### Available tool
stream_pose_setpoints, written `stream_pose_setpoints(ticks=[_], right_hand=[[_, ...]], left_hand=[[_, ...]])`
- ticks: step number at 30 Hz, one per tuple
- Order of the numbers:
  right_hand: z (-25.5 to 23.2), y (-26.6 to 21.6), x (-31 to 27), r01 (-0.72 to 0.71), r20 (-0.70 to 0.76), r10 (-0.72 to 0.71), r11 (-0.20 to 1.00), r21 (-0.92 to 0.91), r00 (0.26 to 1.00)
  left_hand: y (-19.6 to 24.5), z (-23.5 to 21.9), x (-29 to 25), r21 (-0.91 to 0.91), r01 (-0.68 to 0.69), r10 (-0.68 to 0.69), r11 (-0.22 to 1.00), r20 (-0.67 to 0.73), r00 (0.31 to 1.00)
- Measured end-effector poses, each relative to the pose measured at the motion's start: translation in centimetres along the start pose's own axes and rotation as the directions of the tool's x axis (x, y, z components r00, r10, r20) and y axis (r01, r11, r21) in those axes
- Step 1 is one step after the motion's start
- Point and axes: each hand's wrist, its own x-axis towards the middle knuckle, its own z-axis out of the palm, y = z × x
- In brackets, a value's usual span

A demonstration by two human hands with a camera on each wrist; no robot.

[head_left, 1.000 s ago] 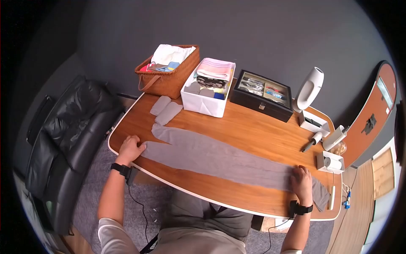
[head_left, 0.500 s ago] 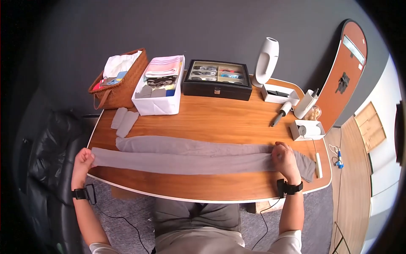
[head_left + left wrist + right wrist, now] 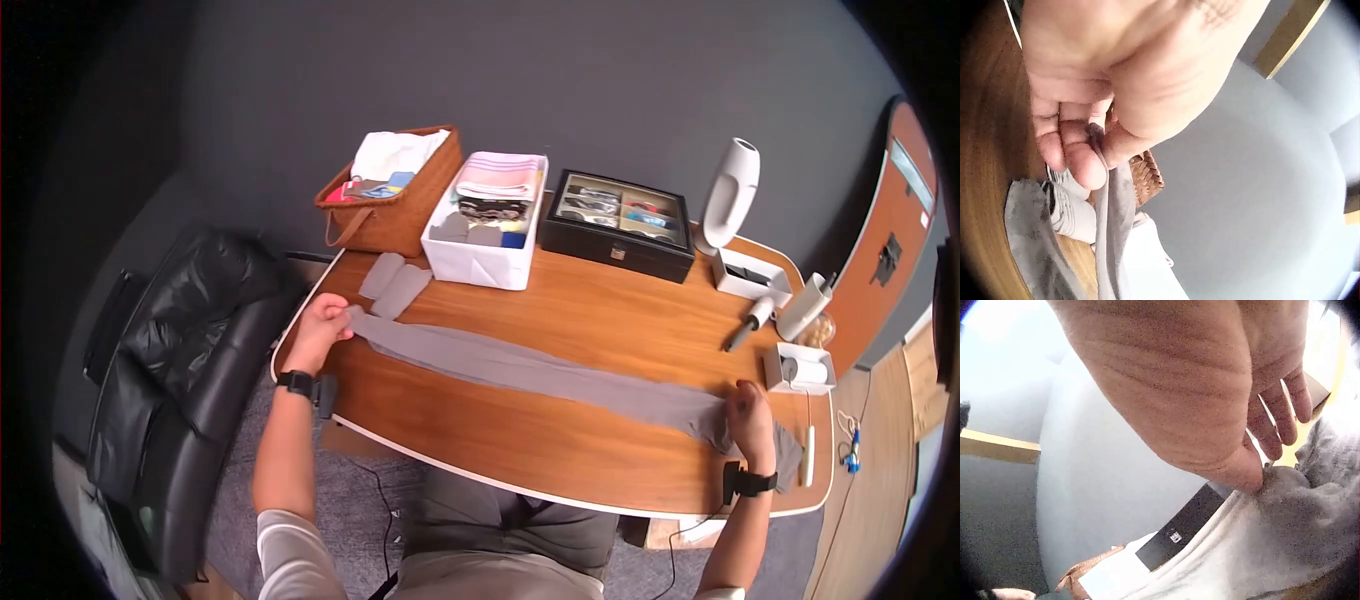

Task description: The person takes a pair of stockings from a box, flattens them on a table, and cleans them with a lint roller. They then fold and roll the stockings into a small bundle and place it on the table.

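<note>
A pair of long grey leggings (image 3: pixel 530 368) stretches across the wooden table between my hands, the legs lying one over the other in a narrow strip. At the left end my left hand (image 3: pixel 322 330) pinches a leg end between thumb and fingers, raised off the tabletop in the left wrist view, where another strip of the grey cloth (image 3: pixel 1038 244) hangs lower. My right hand (image 3: pixel 752 418) pinches the wide end, its thumb and forefinger on the fabric (image 3: pixel 1285 487) and the other fingers loosely extended. Bunched grey cloth pokes out to the right of that hand.
Two folded grey cloth bundles (image 3: pixel 403 292) lie near the left hand. Behind stand a woven basket (image 3: pixel 388 218), a white bin (image 3: pixel 480 262) of folded clothes and a black glasses case (image 3: pixel 615 250). At right are a lint roller (image 3: pixel 752 322) and a small white box (image 3: pixel 798 368).
My left hand lifted the near leg's end, carried it away from me and brought it over the far leg. The strip is now narrower. My right hand kept to the wide end.
</note>
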Motion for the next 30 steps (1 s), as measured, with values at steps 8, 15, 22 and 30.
stream_pose_setpoints(ticks=[8, 15, 22, 30], right_hand=[[-0.1, 0.6, 0.6, 0.056, 0.038, -0.053, 0.995, -0.081, 0.998], [0.3, 0.4, 1.0, 0.147, 0.009, -0.148, 0.973, -0.175, 0.989], [0.0, -3.0, 1.4, 0.184, -0.036, -0.199, 0.952, -0.245, 0.979], [7.8, -19.3, 3.2, 0.374, 0.254, -0.436, 0.891, 0.256, 0.863]], left_hand=[[-3.5, 1.5, 2.4, 0.131, 0.022, -0.033, 0.991, 0.082, 0.996], [-6.6, 2.7, 2.3, 0.347, -0.073, 0.038, 0.935, 0.107, 0.994], [-1.3, 7.1, -2.8, 0.733, -0.443, 0.579, 0.516, 0.083, 0.811], [-0.3, 15.8, -10.0, 0.527, -0.640, 0.336, 0.560, 0.562, 0.756]])
